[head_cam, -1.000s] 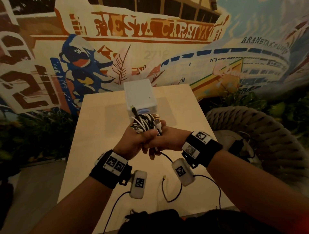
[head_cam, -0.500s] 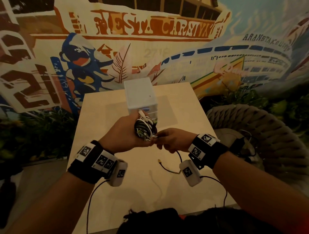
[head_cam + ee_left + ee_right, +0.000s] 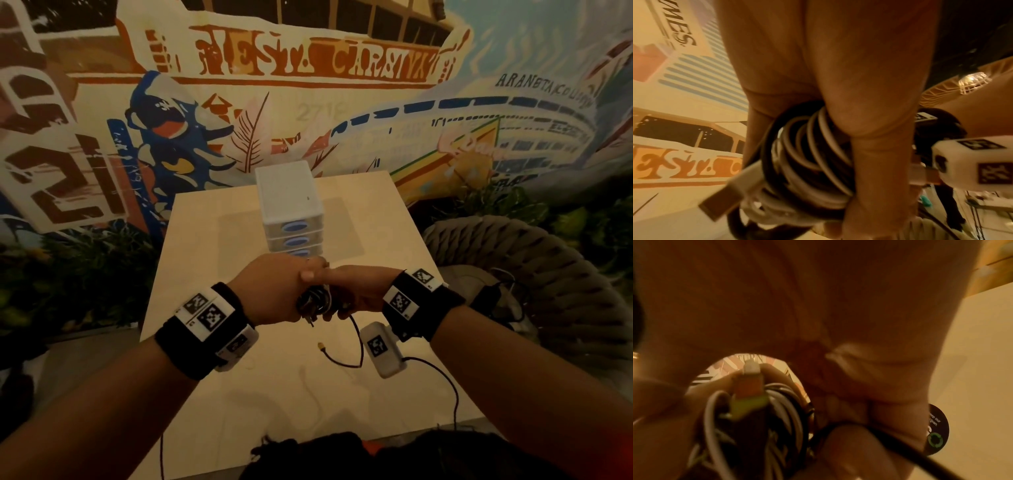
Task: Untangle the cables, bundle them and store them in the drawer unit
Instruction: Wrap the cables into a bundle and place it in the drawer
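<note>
Cables [image 3: 807, 162], black and white, sit coiled inside the left hand [image 3: 274, 291], squeezed tight. The right hand [image 3: 356, 291], touching it, pinches one black cable [image 3: 900, 449].

Drawer unit [image 3: 291, 205] on table [image 3: 212, 246], behind hands' cable bundle [image 3: 313, 303]

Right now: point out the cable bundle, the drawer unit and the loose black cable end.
cable bundle [image 3: 807, 162], left wrist view, on the white and black coils.
drawer unit [image 3: 291, 195], head view, on its white top.
loose black cable end [image 3: 321, 346], head view, on the small plug tip.
</note>
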`<move>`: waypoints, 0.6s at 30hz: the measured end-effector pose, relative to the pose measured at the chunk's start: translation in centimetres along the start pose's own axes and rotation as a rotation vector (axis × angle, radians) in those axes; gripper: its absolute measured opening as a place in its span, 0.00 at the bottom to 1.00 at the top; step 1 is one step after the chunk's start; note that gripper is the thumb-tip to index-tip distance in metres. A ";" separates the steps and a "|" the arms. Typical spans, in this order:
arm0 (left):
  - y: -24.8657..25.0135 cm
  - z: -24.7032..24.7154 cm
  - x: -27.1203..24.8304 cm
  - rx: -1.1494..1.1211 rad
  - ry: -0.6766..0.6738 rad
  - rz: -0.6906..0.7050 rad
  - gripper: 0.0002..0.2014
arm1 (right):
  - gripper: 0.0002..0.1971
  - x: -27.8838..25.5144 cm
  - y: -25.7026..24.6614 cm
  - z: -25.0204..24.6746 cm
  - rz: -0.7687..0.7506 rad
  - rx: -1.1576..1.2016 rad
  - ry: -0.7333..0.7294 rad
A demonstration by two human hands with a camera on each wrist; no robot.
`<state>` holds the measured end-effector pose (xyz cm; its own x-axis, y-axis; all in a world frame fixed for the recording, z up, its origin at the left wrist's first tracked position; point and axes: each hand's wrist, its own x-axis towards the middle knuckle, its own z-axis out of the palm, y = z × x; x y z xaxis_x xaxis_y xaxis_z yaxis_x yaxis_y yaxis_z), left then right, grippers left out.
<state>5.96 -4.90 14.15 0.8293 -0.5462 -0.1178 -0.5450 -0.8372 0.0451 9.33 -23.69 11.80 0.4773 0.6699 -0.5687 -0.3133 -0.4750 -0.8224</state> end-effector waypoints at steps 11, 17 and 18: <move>2.2 0.8 1.0 0.131 -0.050 -0.056 0.22 | 0.15 1.5 -1.3 0.3 0.030 -0.386 0.077; 1.8 1.6 1.1 0.045 -0.002 -0.088 0.23 | 0.05 1.7 -0.7 0.5 0.050 -0.409 0.132; 1.7 1.7 1.1 0.020 0.011 -0.082 0.23 | 0.03 1.7 -0.6 0.5 0.069 -0.393 0.139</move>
<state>5.69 -6.89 12.46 0.8724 -0.4763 -0.1095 -0.4776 -0.8784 0.0160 9.96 -21.98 11.28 0.5811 0.5580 -0.5924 -0.0244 -0.7156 -0.6980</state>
